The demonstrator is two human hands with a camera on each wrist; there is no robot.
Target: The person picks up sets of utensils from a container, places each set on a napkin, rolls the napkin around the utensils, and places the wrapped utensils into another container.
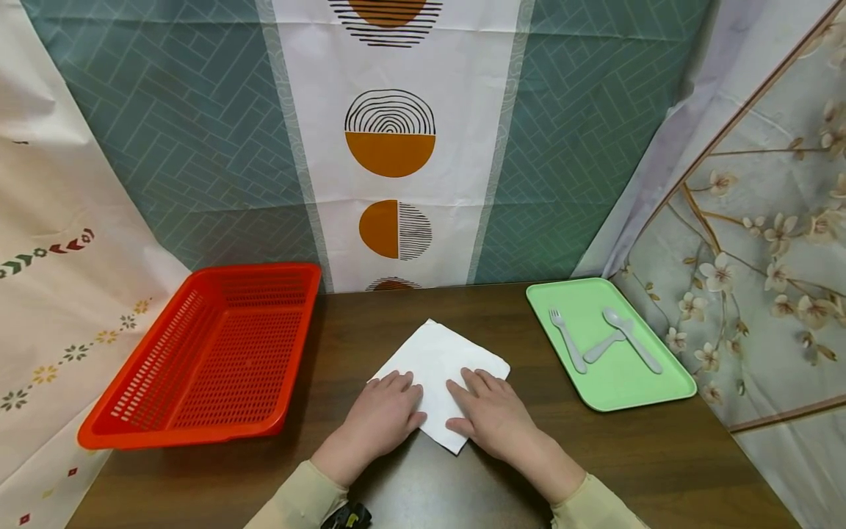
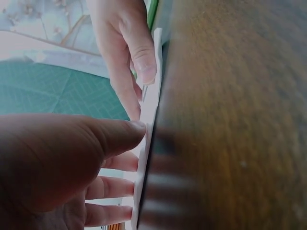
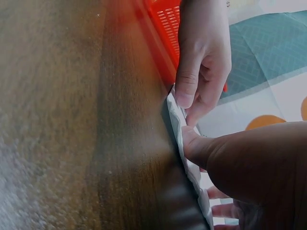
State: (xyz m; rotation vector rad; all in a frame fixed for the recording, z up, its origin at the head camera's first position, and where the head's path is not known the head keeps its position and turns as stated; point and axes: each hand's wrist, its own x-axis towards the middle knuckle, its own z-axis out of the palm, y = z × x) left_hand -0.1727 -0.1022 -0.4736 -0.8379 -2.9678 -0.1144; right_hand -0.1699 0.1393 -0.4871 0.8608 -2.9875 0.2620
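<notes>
A folded white napkin (image 1: 436,360) lies flat on the brown table, turned so that one corner points toward the person. My left hand (image 1: 380,415) rests on its left side, fingers extended and thumb pointing inward. On the right side my right hand (image 1: 494,417) presses down in the same way, its fingertips over the napkin. In the left wrist view the napkin's edge (image 2: 152,98) looks thin and layered, with fingertips right at its top face. The right wrist view shows slightly wavy folds along the napkin (image 3: 178,127), under both hands.
A red plastic basket (image 1: 280,353) with slotted sides stands at the left. At the right lies a light green tray (image 1: 621,393) bearing a grey fork (image 1: 568,342), a spoon (image 1: 631,339) and another grey utensil (image 1: 603,347) partly under the spoon. Patterned cloths (image 1: 562,147) hang around the table.
</notes>
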